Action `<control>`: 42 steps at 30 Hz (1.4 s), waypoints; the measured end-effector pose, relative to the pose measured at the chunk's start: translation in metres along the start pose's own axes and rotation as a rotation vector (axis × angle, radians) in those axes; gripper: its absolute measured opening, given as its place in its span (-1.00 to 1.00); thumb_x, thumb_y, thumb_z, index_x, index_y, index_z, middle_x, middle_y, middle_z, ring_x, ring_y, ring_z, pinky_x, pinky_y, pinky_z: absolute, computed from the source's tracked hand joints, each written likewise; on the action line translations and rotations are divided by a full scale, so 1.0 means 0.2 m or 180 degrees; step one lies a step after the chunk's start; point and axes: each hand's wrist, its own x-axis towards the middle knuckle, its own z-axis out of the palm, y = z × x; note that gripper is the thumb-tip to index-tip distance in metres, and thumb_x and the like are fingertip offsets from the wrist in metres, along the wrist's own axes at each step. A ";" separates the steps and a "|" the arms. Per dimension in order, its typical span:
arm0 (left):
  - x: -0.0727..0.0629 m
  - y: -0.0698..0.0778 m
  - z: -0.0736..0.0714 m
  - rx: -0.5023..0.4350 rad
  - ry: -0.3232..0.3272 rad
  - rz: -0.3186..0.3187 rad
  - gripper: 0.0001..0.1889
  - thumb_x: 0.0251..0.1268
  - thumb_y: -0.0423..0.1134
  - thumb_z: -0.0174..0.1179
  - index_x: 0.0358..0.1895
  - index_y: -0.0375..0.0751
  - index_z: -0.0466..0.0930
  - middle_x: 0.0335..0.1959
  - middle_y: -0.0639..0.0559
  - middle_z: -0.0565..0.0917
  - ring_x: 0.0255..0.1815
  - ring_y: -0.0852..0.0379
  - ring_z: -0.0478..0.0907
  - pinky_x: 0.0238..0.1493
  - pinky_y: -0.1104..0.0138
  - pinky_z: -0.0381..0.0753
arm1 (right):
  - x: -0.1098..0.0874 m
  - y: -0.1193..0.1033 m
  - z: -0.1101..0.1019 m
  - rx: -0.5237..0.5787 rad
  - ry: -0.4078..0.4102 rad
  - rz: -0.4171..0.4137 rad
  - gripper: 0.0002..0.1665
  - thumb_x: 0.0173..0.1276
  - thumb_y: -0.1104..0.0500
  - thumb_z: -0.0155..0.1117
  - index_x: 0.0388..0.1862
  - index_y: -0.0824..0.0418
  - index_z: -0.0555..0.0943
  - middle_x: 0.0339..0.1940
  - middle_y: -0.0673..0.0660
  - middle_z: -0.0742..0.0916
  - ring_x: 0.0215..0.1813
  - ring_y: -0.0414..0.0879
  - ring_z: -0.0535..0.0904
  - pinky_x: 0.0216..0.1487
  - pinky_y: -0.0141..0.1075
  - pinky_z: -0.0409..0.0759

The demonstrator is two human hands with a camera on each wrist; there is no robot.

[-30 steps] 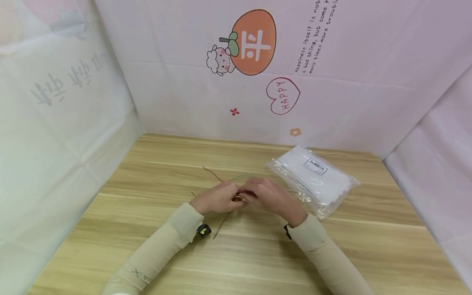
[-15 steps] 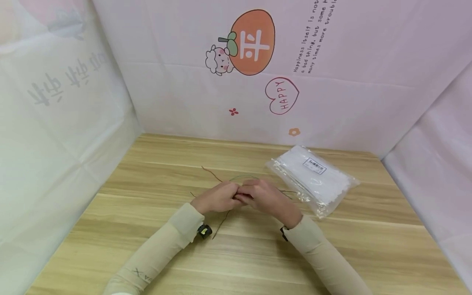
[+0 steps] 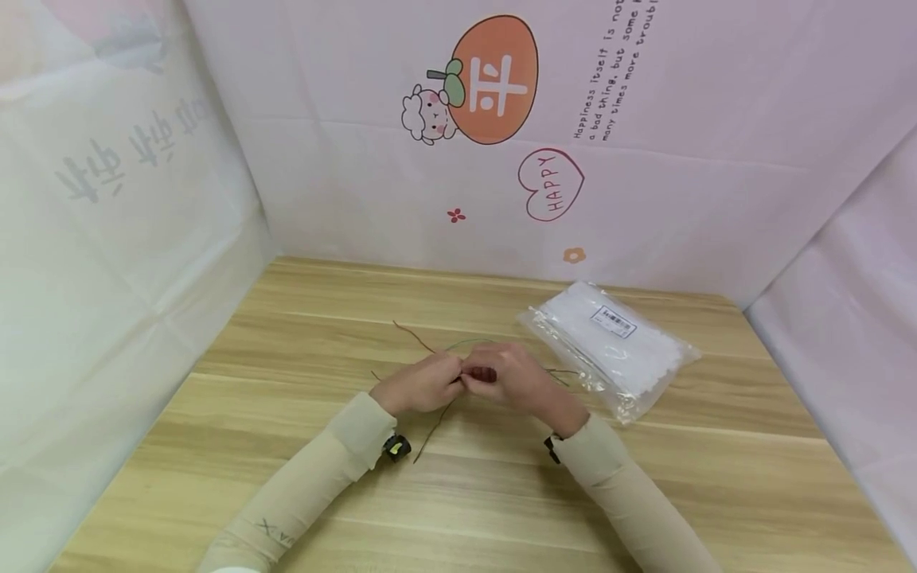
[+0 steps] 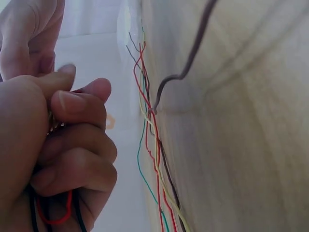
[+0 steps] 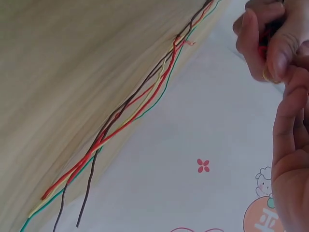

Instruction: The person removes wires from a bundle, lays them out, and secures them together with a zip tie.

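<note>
left hand (image 3: 423, 383) curled round wires (image 4: 68, 208), right hand (image 3: 516, 378) bent in from three o'clock, can't tell what it's got. I'd keep the left snug

A wood-grained table (image 3: 458, 509) bears coloured wires (image 5: 126, 102) and a plastic bag (image 3: 645, 356).

Thin wires (image 5: 99, 140), coloured red, brown, cream and green, lie in one long, loosely crossed bunch on the table (image 3: 458, 493). Red and dark strands (image 4: 69, 205), seemingly looped, are gripped inside the left hand (image 3: 426, 382).
</note>
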 end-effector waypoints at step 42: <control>-0.19 -0.18 -0.17 0.0178 -0.0242 0.0096 -0.58 0.77 -0.25 -0.12 -0.42 -0.23 0.52 -0.59 0.24 0.36 -0.58 0.36 0.21 -0.32 0.40 0.41 | -0.24 0.23 -0.23 -0.0650 -0.0168 0.0284 -0.78 0.31 0.48 0.43 -0.34 0.18 0.68 -0.42 -0.01 0.74 -0.43 -0.25 0.47 -0.34 -0.32 0.56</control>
